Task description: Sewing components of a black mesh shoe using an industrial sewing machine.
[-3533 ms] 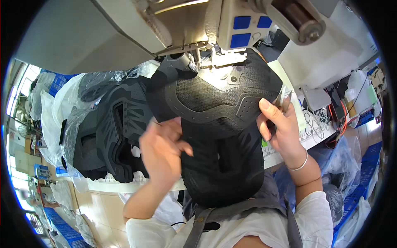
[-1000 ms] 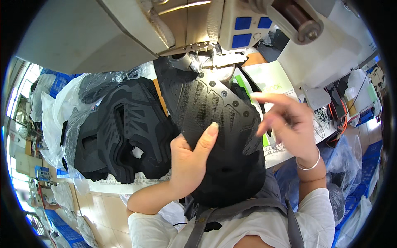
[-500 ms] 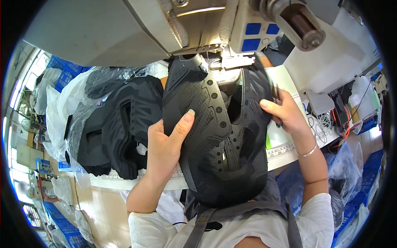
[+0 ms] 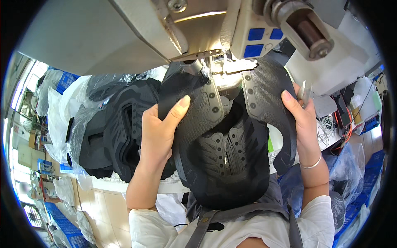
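A black shoe upper (image 4: 206, 194) lies spread beneath the sewing machine's head (image 4: 99, 37), its toe end toward me. Its two rows of eyelets are parted, and lit metal machine parts (image 4: 229, 68) show between them. With its thumb on top, my left hand (image 4: 159, 128) grips the left side of the upper. My right hand (image 4: 305, 120) is closed on the right flap (image 4: 269, 89), thumb on top and fingers mostly hidden behind. A slim shiny metal tool (image 4: 306, 91), perhaps snips, also sticks out of that hand. More black shoe uppers (image 4: 118, 128) lie stacked to the left.
Clear plastic bags (image 4: 62, 107) lie around the stack. The white table edge (image 4: 165, 187) carries a ruler scale. A brown cylinder in a metal holder (image 4: 304, 29) juts out at upper right. Cables (image 4: 328, 130) and blue crates (image 4: 366, 186) are on the right.
My right hand has moved right and slightly up, swinging the right flap outward so the upper opens wider. My left hand has shifted slightly left and up. The metal tool now shows more clearly.
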{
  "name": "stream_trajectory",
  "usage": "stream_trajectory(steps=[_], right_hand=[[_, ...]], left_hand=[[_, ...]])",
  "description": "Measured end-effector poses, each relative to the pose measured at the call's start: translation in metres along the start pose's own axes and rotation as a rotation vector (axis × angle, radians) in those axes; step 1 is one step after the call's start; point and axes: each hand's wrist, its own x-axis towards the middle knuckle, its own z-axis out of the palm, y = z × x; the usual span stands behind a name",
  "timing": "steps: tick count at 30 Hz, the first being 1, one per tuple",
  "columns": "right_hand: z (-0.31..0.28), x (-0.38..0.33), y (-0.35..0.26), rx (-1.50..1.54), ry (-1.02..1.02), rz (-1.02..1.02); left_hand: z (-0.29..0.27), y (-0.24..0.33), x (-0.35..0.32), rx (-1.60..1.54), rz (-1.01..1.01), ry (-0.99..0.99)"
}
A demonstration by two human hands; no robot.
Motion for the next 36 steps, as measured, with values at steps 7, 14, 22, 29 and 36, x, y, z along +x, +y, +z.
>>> stream_trajectory(steps=[7, 14, 22, 29, 36], right_hand=[[0.001, 0.021, 0.002, 0.066, -0.052, 0.022], [0.0, 0.032, 0.001, 0.048, -0.097, 0.011], [-0.004, 0.033, 0.002, 0.007, -0.146, -0.001], [-0.007, 0.033, 0.007, 0.07, -0.124, 0.012], [-0.012, 0.039, 0.002, 0.095, -0.121, 0.172]], left_hand=[[-0.001, 0.006, 0.02, 0.015, 0.043, 0.014], [-0.008, 0.009, 0.042, 0.046, 0.008, -0.009], [-0.008, 0.011, 0.048, 0.042, 0.02, -0.059], [-0.009, 0.012, 0.049, -0.003, 0.01, -0.092], [-0.016, 0.015, 0.059, -0.009, -0.13, -0.085]])
